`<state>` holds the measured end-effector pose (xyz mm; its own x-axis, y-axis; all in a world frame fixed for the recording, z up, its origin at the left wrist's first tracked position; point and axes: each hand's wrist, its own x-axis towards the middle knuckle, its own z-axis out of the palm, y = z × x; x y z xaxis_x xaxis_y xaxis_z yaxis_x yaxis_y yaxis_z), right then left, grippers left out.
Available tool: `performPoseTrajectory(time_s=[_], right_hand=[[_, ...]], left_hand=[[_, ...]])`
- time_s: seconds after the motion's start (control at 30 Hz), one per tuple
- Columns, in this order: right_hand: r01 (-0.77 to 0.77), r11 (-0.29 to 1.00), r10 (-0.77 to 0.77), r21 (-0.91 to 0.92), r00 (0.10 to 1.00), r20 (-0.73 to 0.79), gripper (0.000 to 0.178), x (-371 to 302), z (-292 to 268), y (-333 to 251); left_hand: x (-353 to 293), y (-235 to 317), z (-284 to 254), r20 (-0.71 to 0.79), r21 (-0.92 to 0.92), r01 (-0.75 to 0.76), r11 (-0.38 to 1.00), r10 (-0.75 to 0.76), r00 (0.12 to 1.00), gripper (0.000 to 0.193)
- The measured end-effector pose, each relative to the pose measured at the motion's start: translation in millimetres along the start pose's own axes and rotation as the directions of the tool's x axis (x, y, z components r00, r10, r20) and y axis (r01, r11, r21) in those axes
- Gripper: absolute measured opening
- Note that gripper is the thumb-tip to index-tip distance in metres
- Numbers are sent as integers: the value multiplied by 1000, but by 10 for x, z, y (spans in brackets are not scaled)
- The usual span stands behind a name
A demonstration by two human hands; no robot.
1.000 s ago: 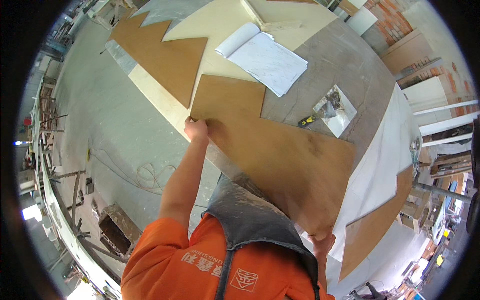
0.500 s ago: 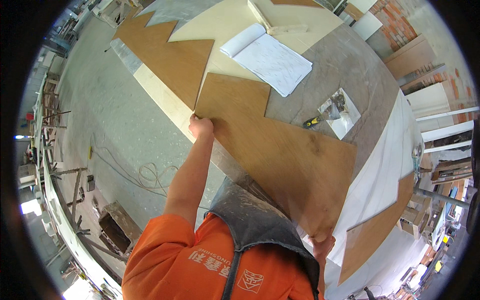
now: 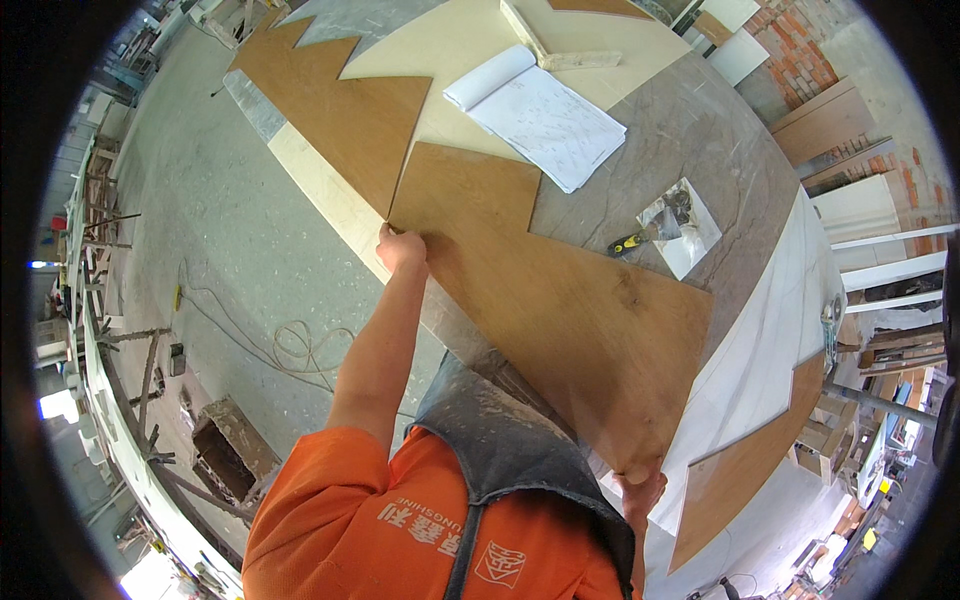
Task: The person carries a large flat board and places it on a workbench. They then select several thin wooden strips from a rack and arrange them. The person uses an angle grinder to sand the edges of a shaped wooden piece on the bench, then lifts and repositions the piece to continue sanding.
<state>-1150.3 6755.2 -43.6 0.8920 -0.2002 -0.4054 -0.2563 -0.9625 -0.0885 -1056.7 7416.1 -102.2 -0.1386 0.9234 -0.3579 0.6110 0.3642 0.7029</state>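
A large brown zigzag-cut wooden panel [image 3: 560, 300] lies across the worktable in front of me. My left hand [image 3: 400, 248] grips its far left corner at the table's edge. My right hand [image 3: 640, 492] holds the panel's near point, close to my body. A second brown zigzag panel [image 3: 335, 100] lies farther along the table, its tip touching the corner that my left hand holds. Under both is a cream-coloured board [image 3: 450, 60].
An open white notebook [image 3: 540, 115] and a yellow-and-black tool [image 3: 628, 243] beside a shiny square sheet [image 3: 680, 225] lie on the grey tabletop. Another brown panel [image 3: 745, 480] rests on a white slab at right. Cables [image 3: 300, 345] and a box [image 3: 230, 455] are on the floor at left.
The big panel has slid a little farther along the table, and its left corner with my left hand now meets the second panel's tip. My right hand keeps its hold.
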Motion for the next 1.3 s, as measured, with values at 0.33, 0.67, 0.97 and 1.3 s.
performPoseTrajectory(time_s=[0.33,0.67,0.97,1.3], right_hand=[[13,1000,-13,-9,999,-45,118,118,9,26],[36,999,-36,-35,999,0,111,252,-123,-48],[41,999,-42,-31,998,-38,116,388,-99,16],[5,1000,-4,-24,999,44,121,392,-230,-138]], left_hand=[[-18,-38,-13,-16,-21,-41,999,41,999,54],[-15,-124,-53,27,-102,-20,995,23,999,59],[-91,-69,-42,10,-56,-53,997,54,999,57],[36,-185,-26,52,-106,-25,994,31,998,63]])
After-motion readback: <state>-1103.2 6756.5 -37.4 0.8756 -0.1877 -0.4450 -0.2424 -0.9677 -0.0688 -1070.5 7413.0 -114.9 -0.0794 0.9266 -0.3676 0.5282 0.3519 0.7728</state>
